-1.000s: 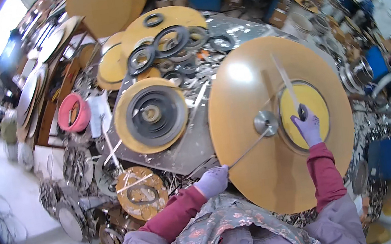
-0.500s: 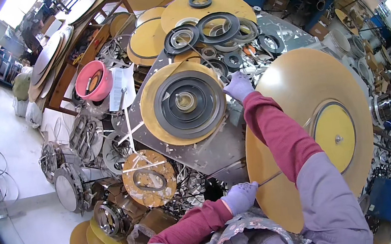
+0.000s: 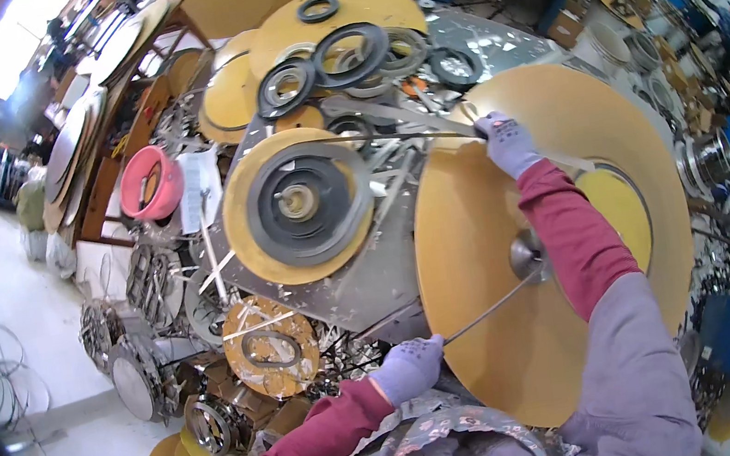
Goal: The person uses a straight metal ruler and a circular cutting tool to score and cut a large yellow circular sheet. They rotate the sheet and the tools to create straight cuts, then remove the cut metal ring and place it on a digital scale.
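My left hand (image 3: pixel 411 371), in a pale lilac glove, is closed round the end of a thin metal rod (image 3: pixel 493 305). The rod slants up to a round metal hub (image 3: pixel 523 252) in front of a large tan disc (image 3: pixel 460 205). Farther off, my right hand (image 3: pixel 510 144), gloved alike, grips a narrow dark strip (image 3: pixel 408 134). That strip runs left, taut, to a dark coil (image 3: pixel 264 207) lying on a yellow disc (image 3: pixel 240 232). A pale ring-shaped core (image 3: pixel 297 202) sits at the coil's middle. My right forearm partly covers a smaller yellow disc (image 3: pixel 609 208) on the large one.
Rings and coils (image 3: pixel 350 53) lie on discs at the back of a grey metal table (image 3: pixel 364 289). A pink bowl (image 3: pixel 151 183) stands to the left. Metal strip scraps (image 3: pixel 158 280) are heaped below it. A tan disc with an oval ring (image 3: pixel 272 348) lies near my left hand.
My right hand has moved right, away from the coil, and the strip now stretches between them. My left hand has moved a little left and more of the rod shows. The whole view has shifted.
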A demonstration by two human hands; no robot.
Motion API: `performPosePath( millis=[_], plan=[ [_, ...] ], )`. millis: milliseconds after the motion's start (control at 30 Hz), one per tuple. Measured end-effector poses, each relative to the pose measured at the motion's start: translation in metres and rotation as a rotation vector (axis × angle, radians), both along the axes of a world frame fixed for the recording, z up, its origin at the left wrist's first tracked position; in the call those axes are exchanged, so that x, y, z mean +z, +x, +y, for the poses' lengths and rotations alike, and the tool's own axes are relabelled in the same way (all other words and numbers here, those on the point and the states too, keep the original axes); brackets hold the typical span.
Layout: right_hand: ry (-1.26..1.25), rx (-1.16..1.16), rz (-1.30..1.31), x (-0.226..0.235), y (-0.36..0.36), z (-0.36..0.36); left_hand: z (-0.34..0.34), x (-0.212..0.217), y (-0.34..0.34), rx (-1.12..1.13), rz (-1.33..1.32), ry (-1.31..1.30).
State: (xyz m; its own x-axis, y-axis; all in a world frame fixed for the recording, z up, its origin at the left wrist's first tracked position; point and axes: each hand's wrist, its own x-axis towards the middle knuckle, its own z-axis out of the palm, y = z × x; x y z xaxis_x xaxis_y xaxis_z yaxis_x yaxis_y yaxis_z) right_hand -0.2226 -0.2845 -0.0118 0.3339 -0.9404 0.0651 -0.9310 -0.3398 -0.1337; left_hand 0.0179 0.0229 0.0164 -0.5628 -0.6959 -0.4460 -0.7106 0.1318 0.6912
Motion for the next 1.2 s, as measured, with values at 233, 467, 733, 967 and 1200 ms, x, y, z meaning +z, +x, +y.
performPosePath(
  millis=[233,467,733,967,1200],
  plan=[
    [-0.226,-0.246,0.316,0.031,-0.274,0.076,-0.001,-0.002,-0.002,0.001,0.033,-0.027],
    [0.010,-0.539,0.874,0.150,-0.329,0.142,-0.020,-0.008,0.009,-0.142,-0.052,-0.131],
    [0.237,-0.358,1.097,0.222,-0.353,0.229,-0.038,-0.009,0.007,-0.083,-0.061,-0.137],
    [0.606,-0.331,1.035,0.278,-0.284,0.270,-0.049,-0.019,0.016,-0.187,-0.062,-0.199],
    [0.854,-0.175,0.447,0.298,-0.202,0.274,-0.041,-0.004,0.020,-0.194,-0.061,-0.176]
  ],
)
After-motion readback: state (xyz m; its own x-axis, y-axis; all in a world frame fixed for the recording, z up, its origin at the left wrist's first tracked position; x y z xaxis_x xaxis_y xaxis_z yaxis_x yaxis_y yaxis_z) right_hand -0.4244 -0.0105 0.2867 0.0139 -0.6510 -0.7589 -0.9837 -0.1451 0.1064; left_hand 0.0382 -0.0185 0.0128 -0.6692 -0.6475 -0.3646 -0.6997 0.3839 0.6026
